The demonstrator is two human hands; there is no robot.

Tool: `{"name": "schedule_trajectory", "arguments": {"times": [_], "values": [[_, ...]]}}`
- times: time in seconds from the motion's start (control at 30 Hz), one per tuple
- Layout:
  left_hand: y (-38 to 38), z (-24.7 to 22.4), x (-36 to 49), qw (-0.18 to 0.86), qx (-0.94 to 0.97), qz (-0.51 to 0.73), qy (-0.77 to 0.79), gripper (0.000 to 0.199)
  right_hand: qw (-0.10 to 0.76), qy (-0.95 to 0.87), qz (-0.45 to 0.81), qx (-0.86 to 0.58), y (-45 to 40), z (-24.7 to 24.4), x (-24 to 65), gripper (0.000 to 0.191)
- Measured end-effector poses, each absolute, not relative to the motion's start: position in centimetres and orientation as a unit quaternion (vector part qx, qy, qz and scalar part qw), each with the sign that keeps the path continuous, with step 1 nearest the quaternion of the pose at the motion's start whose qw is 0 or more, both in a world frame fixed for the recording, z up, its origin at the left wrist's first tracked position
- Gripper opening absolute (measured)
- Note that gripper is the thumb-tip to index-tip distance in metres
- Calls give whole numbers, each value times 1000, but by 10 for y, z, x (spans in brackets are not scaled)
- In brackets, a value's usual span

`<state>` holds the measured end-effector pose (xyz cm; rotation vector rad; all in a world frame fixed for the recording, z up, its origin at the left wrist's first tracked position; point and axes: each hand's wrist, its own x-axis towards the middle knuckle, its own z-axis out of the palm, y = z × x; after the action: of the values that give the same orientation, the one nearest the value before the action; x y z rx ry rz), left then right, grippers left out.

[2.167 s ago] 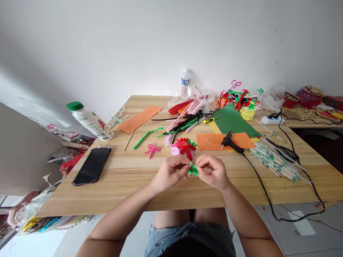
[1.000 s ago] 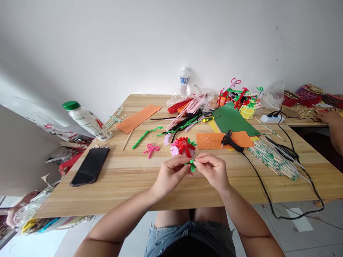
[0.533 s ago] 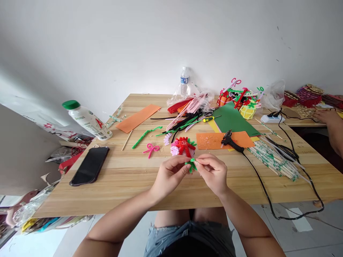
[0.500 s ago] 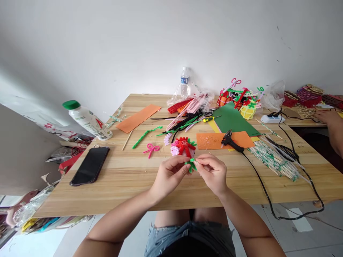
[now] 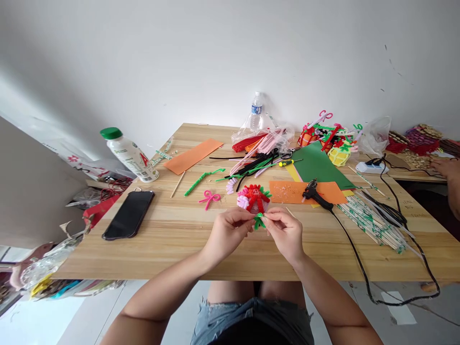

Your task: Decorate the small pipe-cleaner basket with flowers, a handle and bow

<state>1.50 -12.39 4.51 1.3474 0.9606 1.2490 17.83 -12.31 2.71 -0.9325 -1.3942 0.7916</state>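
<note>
Between the fingertips of both hands is a small green pipe cleaner piece (image 5: 259, 222) with several short points. My left hand (image 5: 230, 230) pinches its left side, and my right hand (image 5: 285, 232) pinches the right; the fingers hide part of it. Just beyond my fingertips sits a red, pink and green pipe cleaner ornament (image 5: 253, 197). To the left lie a pink pipe cleaner bow (image 5: 210, 198) and a green coiled pipe cleaner (image 5: 201, 182). A lilac coiled piece (image 5: 231, 185) rests behind the ornament.
A black glue gun (image 5: 314, 194) lies on orange paper (image 5: 283, 190), its cord looping off the table's front edge. Wrapped sticks (image 5: 373, 223) are at right, a phone (image 5: 128, 214) and white bottle (image 5: 131, 155) at left. Loose pipe cleaners (image 5: 251, 160) lie behind. Another person's hand (image 5: 445, 166) is far right.
The view has shifted, so the table's things appear slightly farther right. Both hands still pinch the green piece, with the fingertips a little changed in position around it.
</note>
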Motion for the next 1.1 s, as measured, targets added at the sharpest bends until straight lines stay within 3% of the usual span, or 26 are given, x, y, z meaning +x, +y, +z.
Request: {"name": "schedule_trajectory", "arguments": {"times": [0.47,0.77,1.1], "values": [[-95,22,15,156,668,602,410,11,617,-580,294,-443,-104,24,169,7],[-88,23,14,238,701,558,375,13,612,-586,286,-449,-99,22,170,12],[-79,21,10,198,748,530,348,8,591,-629,236,-446,-95,14,174,5]]}}
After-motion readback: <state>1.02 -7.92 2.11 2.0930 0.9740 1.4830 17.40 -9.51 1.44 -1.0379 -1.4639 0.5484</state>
